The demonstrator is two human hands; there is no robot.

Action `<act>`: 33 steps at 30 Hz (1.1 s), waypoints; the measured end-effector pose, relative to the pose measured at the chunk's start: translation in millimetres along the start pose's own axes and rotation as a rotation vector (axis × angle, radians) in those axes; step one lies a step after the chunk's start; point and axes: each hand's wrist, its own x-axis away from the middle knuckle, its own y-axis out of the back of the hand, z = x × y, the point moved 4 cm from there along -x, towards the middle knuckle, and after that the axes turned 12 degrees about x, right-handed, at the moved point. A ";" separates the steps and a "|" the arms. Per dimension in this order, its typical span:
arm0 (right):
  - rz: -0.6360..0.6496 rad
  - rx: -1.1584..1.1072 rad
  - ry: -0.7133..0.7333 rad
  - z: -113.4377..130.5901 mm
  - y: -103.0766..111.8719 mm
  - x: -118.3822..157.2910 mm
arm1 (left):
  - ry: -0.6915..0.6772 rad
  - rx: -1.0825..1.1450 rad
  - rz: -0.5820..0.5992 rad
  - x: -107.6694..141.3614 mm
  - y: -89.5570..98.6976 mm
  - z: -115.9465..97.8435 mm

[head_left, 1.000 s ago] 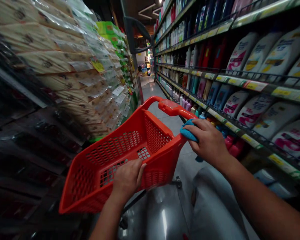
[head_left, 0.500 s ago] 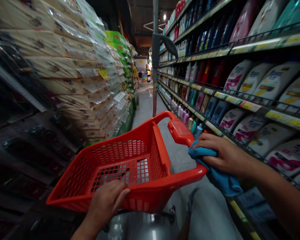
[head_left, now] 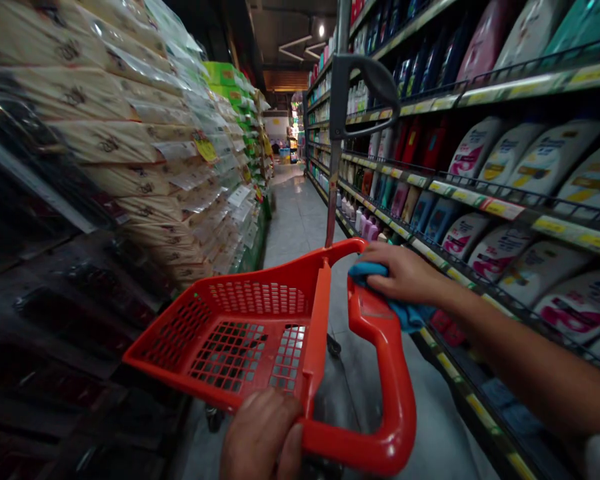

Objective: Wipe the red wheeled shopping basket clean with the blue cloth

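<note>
A red plastic shopping basket (head_left: 260, 298) with a perforated floor and walls sits on a wheeled frame in front of me. Its curved red handle (head_left: 387, 393) runs towards me along the right side. My right hand (head_left: 403, 275) holds a bunched blue cloth (head_left: 409, 317), pressing it onto the basket's far right corner by the handle. My left hand (head_left: 263, 437) grips the near rim at the bottom of the view, with its fingers partly cut off by the frame edge. The basket holds nothing that I can see.
Shelves of bottles and white refill pouches (head_left: 525, 200) line the right side. Stacked bagged goods (head_left: 125, 147) form a tall wall on the left. A metal pole with a dark loop handle (head_left: 365, 90) rises from the basket frame. A tiled aisle floor (head_left: 293, 227) runs ahead.
The basket has swung, bringing its handle towards me. My left hand has slid down to the near rim, and my right hand with the cloth has moved along the basket's far side. The pole has shifted right.
</note>
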 end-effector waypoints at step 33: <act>0.743 0.178 0.567 135.0 -53.8 -49.0 | 0.054 0.105 -0.133 18.4 28.7 0.3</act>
